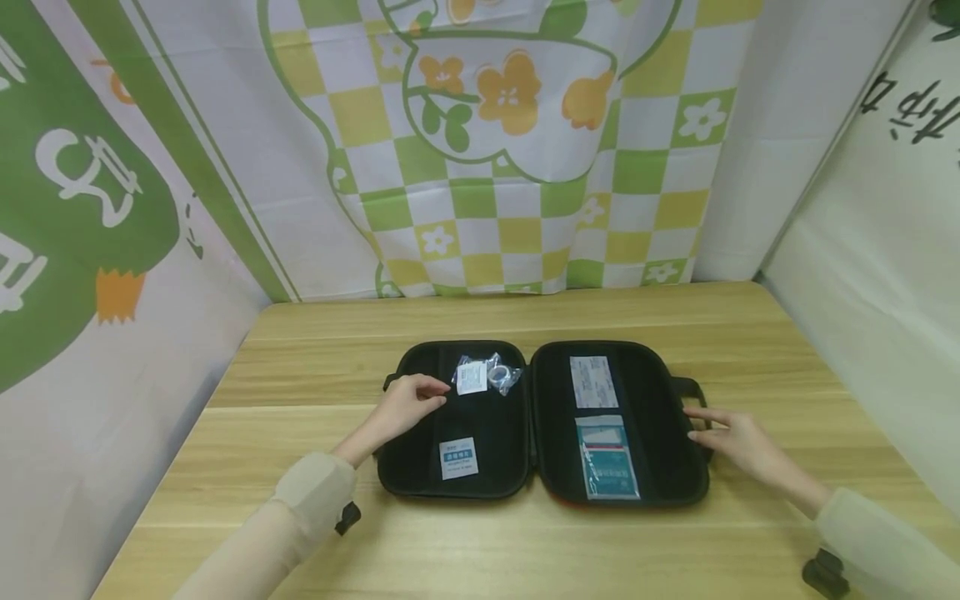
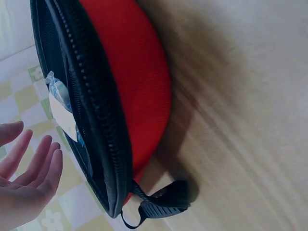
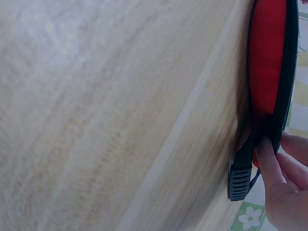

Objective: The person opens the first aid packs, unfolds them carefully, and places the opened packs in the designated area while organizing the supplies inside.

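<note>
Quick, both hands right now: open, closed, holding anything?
Left hand: open, fingers relaxed, holding nothing.
Right hand: closed, pinching the case at its edge by the handle.

The table (image 1: 525,550) in front of me is pale wood, its grain running side to side, with rounded far corners. Directly on it, around the middle, 1 case (image 1: 501,437) lies spread open, its 2 black-lined halves side by side, red shell underneath, throwing a soft shadow over the boards.
</note>
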A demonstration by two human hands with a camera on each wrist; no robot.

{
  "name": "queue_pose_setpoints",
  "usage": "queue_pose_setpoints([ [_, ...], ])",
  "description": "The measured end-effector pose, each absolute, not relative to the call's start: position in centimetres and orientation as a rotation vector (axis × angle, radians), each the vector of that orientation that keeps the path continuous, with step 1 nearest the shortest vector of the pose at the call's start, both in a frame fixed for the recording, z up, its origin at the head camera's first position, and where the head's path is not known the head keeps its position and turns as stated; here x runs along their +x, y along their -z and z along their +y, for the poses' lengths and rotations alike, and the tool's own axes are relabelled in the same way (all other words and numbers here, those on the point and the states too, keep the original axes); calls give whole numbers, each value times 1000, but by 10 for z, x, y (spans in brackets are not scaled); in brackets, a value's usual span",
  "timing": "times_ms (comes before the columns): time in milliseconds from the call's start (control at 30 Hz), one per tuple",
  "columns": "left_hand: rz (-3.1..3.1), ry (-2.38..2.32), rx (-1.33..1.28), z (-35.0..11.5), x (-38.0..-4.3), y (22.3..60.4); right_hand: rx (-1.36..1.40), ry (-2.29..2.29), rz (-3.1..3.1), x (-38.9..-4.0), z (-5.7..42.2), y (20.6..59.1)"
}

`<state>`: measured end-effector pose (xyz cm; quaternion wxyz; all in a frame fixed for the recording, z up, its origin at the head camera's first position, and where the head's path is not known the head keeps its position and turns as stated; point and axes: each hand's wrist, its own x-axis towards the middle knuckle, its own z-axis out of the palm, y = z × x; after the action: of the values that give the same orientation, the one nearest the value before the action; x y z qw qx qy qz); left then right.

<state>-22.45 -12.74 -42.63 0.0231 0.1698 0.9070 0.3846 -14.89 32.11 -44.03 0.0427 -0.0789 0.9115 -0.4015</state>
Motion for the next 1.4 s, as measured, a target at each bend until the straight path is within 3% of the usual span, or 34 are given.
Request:
queue_pose_setpoints([
  [1400,2840,-733,847,-88,-264,440,-256,1179,2797,-149,321,441],
])
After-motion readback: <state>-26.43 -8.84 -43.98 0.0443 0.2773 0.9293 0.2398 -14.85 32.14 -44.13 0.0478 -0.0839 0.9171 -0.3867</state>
